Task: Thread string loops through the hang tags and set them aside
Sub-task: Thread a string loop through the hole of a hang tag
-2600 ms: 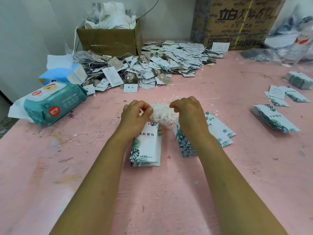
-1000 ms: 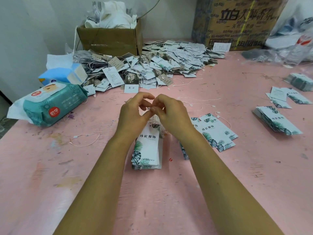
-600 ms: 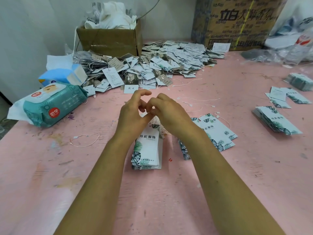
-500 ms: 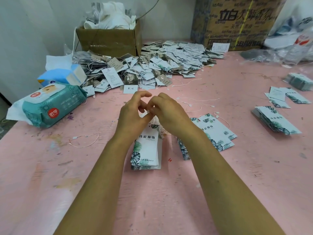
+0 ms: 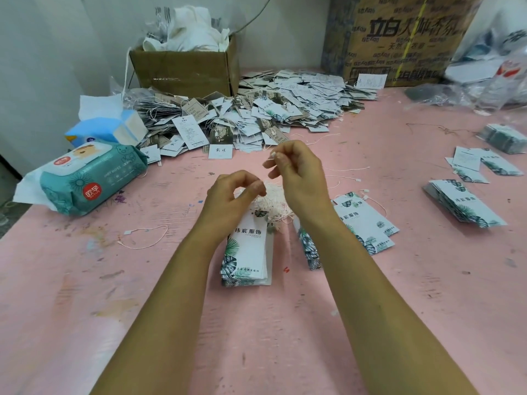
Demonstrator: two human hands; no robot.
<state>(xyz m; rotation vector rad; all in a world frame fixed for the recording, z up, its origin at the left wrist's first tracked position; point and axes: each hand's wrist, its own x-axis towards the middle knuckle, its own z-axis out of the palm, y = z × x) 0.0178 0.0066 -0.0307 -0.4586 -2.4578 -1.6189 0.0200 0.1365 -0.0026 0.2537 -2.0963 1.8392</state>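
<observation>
A stack of white hang tags [image 5: 248, 249] with green leaf prints lies on the pink table [image 5: 85, 280] under my hands. Behind it sits a tangled bundle of white string loops [image 5: 271, 202]. My left hand [image 5: 228, 199] pinches strings at the bundle's left edge. My right hand [image 5: 296, 178] is lifted above the bundle and pinches one thin string loop [image 5: 270, 156] by its end between thumb and forefinger. A second tag stack [image 5: 362, 220] lies just right of my right wrist.
A large heap of strung tags [image 5: 256, 118] covers the back of the table before a cardboard box [image 5: 185, 69]. A wet-wipes pack [image 5: 91, 178] and tissue pack [image 5: 105, 129] lie at the left. More tag stacks [image 5: 464, 205] lie right. A loose string loop [image 5: 145, 238] lies left.
My hands were pinched together over the bundle; now they have parted. The right hand has risen up and to the right, drawing one string out, while the left stays low at the bundle.
</observation>
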